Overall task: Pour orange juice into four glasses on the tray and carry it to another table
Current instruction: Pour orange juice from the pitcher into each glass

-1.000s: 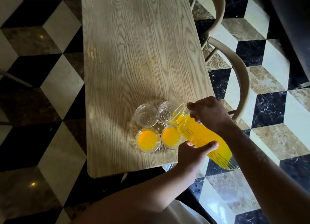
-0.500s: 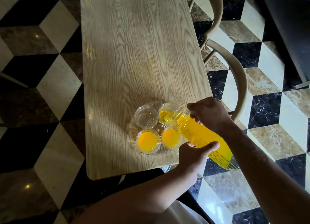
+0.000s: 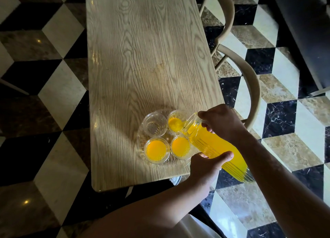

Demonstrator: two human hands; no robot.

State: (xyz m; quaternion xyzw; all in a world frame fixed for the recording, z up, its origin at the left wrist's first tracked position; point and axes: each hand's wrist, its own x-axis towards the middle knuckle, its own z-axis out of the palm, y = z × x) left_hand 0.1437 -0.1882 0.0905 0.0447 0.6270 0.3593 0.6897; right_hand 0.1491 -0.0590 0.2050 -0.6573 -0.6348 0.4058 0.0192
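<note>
Nearest the camera, both forearms reach in from the bottom edge. The left hand (image 3: pixel 208 163) cups the ribbed body of the jug (image 3: pixel 217 146) from below, thumb curled over its side. The right hand (image 3: pixel 222 123) is wrapped around the jug near its top, by the spout. The jug is clear ribbed glass, full of orange juice, tilted down to the left with its base hanging out past the table's right edge over the floor (image 3: pixel 278 148).

The spout sits over the far right glass (image 3: pixel 175 121), which is partly filled with juice running in. Beside it, the far left glass (image 3: pixel 154 124) is clear and holds no juice. The two near glasses, the near left glass (image 3: pixel 156 150) and the near right glass (image 3: pixel 180 146), are filled with juice. All four stand close together, rims almost touching, on a clear round tray (image 3: pixel 141 136) near the table's front right corner.

The wooden table (image 3: pixel 142 50) stretches away beyond the tray, its far length bare wood. Along its right side stand two curved-back chairs (image 3: pixel 253 88), the nearer one just beside the right hand. A checked marble floor surrounds the table, with open floor on its left.
</note>
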